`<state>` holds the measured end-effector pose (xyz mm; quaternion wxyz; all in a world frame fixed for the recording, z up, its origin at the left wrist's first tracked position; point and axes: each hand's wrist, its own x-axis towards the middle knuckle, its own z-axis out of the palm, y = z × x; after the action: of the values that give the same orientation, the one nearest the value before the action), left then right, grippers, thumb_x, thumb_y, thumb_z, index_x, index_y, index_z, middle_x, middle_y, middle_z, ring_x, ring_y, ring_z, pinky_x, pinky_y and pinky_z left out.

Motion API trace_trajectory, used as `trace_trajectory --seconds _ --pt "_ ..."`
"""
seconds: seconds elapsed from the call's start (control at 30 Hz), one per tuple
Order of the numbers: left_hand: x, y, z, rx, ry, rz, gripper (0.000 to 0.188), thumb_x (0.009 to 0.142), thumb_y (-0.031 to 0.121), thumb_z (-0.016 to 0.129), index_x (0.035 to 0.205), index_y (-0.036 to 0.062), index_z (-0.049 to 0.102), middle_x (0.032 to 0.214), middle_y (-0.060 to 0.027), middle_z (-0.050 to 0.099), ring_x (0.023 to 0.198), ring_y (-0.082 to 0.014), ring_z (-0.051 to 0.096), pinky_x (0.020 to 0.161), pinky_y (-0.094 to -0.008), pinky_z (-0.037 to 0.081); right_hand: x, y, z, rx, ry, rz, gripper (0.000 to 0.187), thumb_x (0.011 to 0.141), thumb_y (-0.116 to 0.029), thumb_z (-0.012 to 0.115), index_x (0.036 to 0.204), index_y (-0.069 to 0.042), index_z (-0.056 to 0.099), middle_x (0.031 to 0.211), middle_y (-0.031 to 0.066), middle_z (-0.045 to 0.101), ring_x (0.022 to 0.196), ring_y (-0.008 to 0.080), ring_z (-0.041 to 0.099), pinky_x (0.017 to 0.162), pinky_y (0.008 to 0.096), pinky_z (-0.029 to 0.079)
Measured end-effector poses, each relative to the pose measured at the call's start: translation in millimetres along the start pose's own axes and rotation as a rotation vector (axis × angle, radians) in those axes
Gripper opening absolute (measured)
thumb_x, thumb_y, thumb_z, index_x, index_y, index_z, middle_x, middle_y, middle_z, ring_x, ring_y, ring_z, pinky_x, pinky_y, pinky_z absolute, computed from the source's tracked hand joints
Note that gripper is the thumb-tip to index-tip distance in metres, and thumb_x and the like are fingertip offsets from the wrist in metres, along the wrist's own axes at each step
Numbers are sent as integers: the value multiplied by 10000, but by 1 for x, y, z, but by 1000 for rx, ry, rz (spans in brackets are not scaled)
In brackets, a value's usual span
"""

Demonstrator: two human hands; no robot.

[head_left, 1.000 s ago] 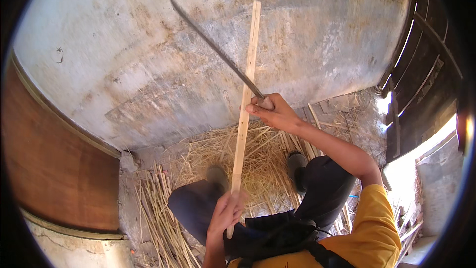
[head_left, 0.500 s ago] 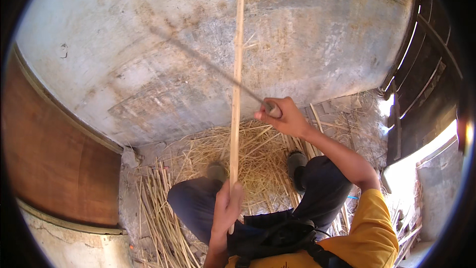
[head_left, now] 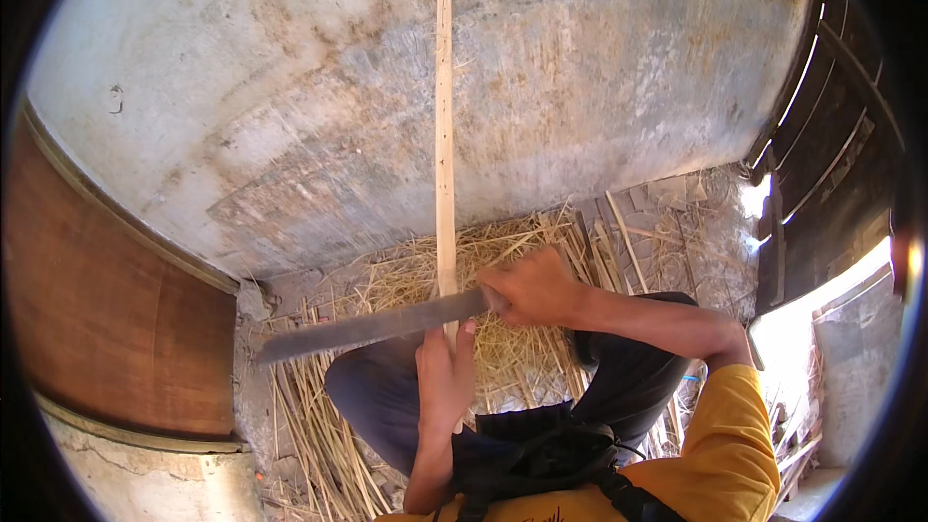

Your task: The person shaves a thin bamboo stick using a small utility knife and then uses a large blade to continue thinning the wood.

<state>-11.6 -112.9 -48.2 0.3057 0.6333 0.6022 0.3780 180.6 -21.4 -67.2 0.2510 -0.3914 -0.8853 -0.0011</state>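
Note:
A long, pale wooden strip, like split bamboo (head_left: pixel 445 135), stands up in front of me. My left hand (head_left: pixel 445 382) is closed round its lower part, and a short end shows below the hand. My right hand (head_left: pixel 535 287) grips the handle of a machete (head_left: pixel 372 325). Its wide dark blade points left and crosses the strip just above my left hand. Whether the edge touches the strip or lies in front of it, I cannot tell.
Thin shavings (head_left: pixel 512 358) cover the ground between my legs. Several long strips (head_left: pixel 324 435) lie at my left knee. Ahead rises a stained concrete wall (head_left: pixel 619 87); a brown wooden panel (head_left: pixel 116 300) stands left, dark boards (head_left: pixel 822 155) right.
The machete has come down from high on the strip to just above my left hand, its blade now nearly level. The strip's top has shifted slightly left.

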Motion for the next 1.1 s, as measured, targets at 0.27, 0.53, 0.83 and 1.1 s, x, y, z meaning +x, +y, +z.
trace_trajectory --seconds 0.27,0.53,0.83,1.1 --pt "2 -21 6 -520 -112 -172 208 1103 219 560 1245 70 525 720 69 444 527 -18 360 460 -228 297 10 7 -7 67 -8 56 230 721 -210 749 919 -121 673 682 115 689 620 350 697 551 480 525" --pt "-2 -23 8 -426 -77 -174 181 1123 203 516 1257 82 518 712 89 419 516 -10 333 447 -223 273 6 -2 -3 95 -96 64 218 680 -203 757 862 -137 657 646 101 674 605 337 691 542 478 513" --pt "-7 -26 -20 -810 -395 -71 396 1088 97 536 1472 48 458 846 4 513 610 -82 483 547 -245 427 13 -3 -6 63 3 54 208 681 -194 750 858 -127 665 659 115 681 639 360 698 577 475 529" --pt "-43 -27 -19 -1038 -419 -429 374 1137 243 444 1458 51 450 795 29 407 521 -13 265 429 -191 215 26 56 -24 113 105 418 101 761 -149 714 831 -89 674 691 169 663 692 409 682 630 512 532"
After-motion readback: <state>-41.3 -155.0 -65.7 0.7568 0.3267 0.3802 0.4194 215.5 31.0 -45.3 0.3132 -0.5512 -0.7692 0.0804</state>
